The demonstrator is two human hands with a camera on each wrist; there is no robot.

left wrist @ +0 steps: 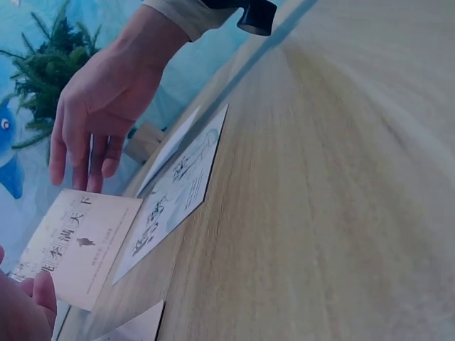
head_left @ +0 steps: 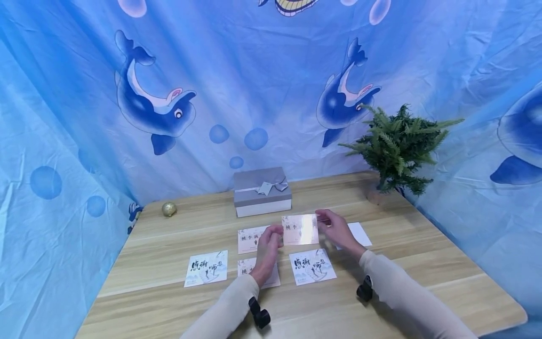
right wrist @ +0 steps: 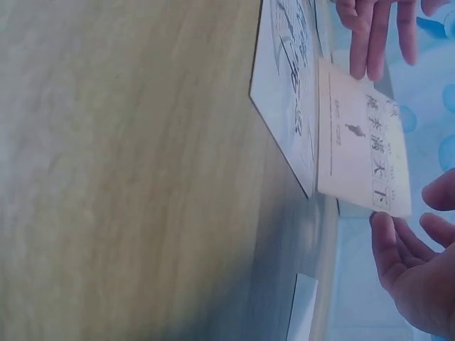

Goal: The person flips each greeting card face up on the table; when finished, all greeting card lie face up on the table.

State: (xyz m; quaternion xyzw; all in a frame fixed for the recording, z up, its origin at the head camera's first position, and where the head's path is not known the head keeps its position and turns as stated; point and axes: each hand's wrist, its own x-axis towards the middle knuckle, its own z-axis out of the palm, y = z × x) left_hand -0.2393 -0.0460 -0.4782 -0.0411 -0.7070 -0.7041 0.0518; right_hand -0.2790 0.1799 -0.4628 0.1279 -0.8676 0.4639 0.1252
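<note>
A pale pinkish card with dark Chinese characters (head_left: 300,230) is tilted up between my two hands. My left hand (head_left: 268,247) has its fingertips at the card's left edge. At the opposite edge are the fingertips of my right hand (head_left: 336,228). In the right wrist view, the right thumb (right wrist: 442,190) is apart from the card, while the fingers touch its corner. Two similar pinkish cards lie by my left arm: one behind the hand (head_left: 247,242), one partly hidden beneath it (head_left: 244,267). A white calligraphy card (head_left: 313,267) lies in front of the raised card.
Another calligraphy card (head_left: 206,268) lies to the left. A white card (head_left: 360,234) is partly covered by my right arm. Farther back stand a grey-lidded gift box (head_left: 262,193) with a bow, a gold ball (head_left: 169,209) and a small artificial fir tree (head_left: 398,146). A blue dolphin curtain (head_left: 254,84) hangs behind the table.
</note>
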